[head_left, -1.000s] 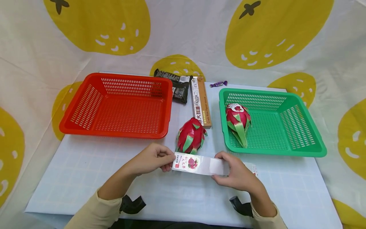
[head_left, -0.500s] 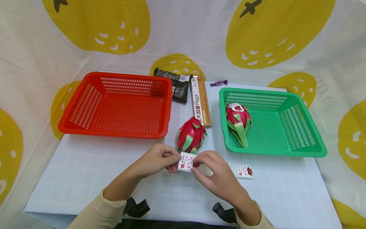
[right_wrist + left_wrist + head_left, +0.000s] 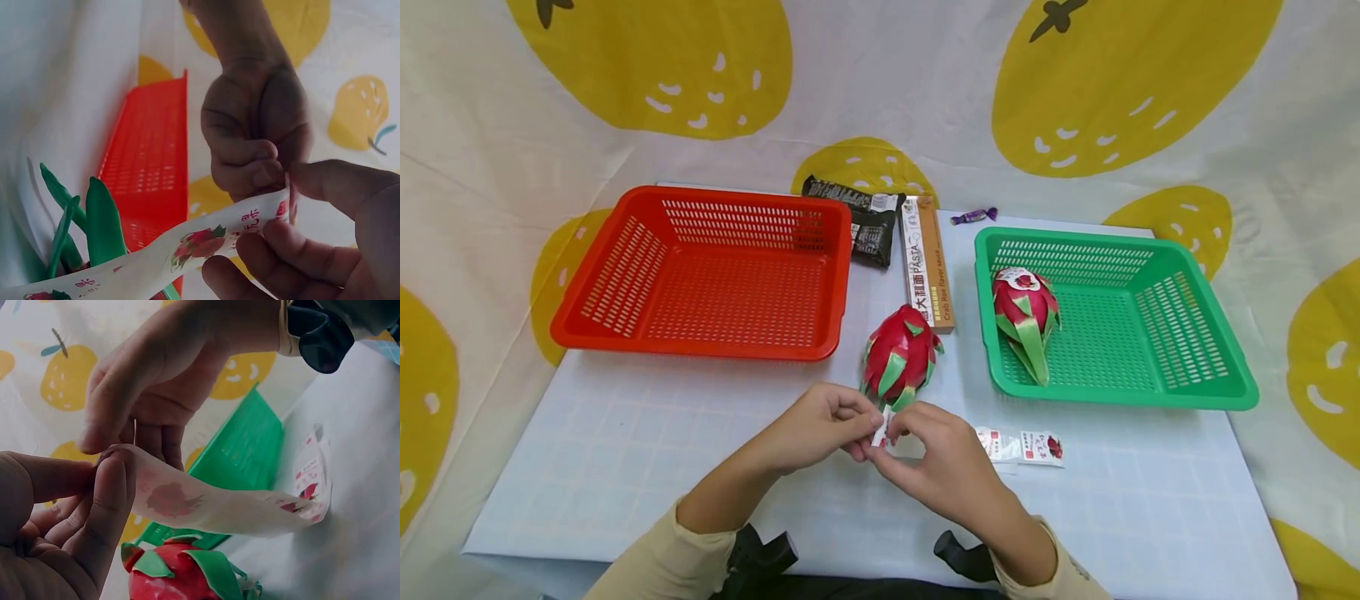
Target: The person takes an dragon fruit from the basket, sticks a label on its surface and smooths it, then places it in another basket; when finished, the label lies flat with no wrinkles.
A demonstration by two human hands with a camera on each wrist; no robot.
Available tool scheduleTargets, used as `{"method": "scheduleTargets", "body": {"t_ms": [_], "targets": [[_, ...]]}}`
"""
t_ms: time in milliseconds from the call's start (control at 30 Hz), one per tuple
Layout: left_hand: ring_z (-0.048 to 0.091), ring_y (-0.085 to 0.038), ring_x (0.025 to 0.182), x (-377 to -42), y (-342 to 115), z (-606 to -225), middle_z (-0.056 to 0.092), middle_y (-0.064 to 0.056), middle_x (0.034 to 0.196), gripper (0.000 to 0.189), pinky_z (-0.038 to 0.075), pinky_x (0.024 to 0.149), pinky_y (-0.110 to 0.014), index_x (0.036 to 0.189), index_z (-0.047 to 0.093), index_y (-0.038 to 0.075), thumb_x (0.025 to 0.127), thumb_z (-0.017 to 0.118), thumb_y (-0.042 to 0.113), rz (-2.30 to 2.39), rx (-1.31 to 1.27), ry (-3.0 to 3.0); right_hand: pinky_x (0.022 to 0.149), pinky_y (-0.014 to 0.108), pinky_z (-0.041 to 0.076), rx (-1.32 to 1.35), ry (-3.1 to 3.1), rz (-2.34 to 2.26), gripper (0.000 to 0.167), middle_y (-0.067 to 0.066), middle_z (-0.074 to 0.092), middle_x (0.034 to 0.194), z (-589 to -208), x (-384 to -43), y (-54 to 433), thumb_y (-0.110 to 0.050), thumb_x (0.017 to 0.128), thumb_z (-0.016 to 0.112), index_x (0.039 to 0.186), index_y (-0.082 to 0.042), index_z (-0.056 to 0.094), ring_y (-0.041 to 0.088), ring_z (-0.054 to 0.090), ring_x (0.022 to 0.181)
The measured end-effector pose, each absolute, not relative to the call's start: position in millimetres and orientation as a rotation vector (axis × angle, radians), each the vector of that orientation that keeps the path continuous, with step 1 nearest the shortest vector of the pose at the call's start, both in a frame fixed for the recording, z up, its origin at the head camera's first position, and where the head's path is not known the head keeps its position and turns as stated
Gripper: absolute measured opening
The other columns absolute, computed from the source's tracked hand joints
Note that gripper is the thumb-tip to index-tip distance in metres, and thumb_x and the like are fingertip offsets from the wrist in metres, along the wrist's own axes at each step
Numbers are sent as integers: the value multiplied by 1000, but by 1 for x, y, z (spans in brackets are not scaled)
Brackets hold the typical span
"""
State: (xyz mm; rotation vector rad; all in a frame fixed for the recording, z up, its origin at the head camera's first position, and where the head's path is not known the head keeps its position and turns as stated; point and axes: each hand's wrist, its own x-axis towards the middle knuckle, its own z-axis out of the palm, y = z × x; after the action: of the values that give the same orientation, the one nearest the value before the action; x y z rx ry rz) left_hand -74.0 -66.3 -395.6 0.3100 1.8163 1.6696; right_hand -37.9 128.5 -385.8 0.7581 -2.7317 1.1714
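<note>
A white strip of dragon fruit stickers [image 3: 200, 240] hangs between the hands in front of a dragon fruit [image 3: 901, 354]. My left hand [image 3: 827, 425] pinches the strip's end between thumb and finger. Fingers of my right hand [image 3: 943, 454] close on the same end, fingertips right beside the left ones. From there the strip curves down, and its tail of printed labels [image 3: 1040, 448] lies on the table to the right. The fruit lies just beyond the hands, red with green scales; its near end is partly covered by them in the head view.
A red basket [image 3: 692, 350] stands at the left. In the green basket [image 3: 1150, 400] at the right lies another dragon fruit [image 3: 1026, 312] bearing a sticker. Behind the middle fruit are a pasta box [image 3: 928, 262], a black packet [image 3: 874, 237] and a purple-wrapped candy [image 3: 973, 217].
The right hand has moved left along the strip to the left hand, and the label end between them has bent. More of the strip now shows on the table. The fruits have stayed put.
</note>
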Motion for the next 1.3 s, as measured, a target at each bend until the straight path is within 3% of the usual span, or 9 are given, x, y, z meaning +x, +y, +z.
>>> {"method": "scheduleTargets", "body": {"t_ms": [367,633,967,1300], "targets": [[66,-15,66,-70,-64,-396,69,-16,79,20,58,67,-33,97,69,-5,89,63,12,1730,340,1735,63,19,49,598,-2814,1289,12,-15,59,70,-384,-39,124,-12,74,72,69,-20,64,-1,53,68],[68,-16,65,-69,-64,-394,70,-15,78,19,58,66,-33,96,69,-7,88,64,10,1737,294,1780,62,19,49,567,-2839,1228,13,-16,59,70,-384,-36,122,-17,69,76,69,-21,64,-1,52,68],[68,-16,66,-68,-61,-396,70,-11,78,15,58,66,-35,94,72,-1,87,65,10,1722,307,1823,58,18,48,556,-2854,1282,12,-15,63,71,-383,-37,121,-10,70,72,68,-21,67,-2,53,65],[67,-18,66,-66,-57,-397,70,-7,76,11,57,66,-33,90,73,5,87,65,11,1693,334,1917,53,18,43,551,-2816,1178,18,-16,61,61,-385,-39,122,-6,72,67,62,-21,66,-3,51,57]]}}
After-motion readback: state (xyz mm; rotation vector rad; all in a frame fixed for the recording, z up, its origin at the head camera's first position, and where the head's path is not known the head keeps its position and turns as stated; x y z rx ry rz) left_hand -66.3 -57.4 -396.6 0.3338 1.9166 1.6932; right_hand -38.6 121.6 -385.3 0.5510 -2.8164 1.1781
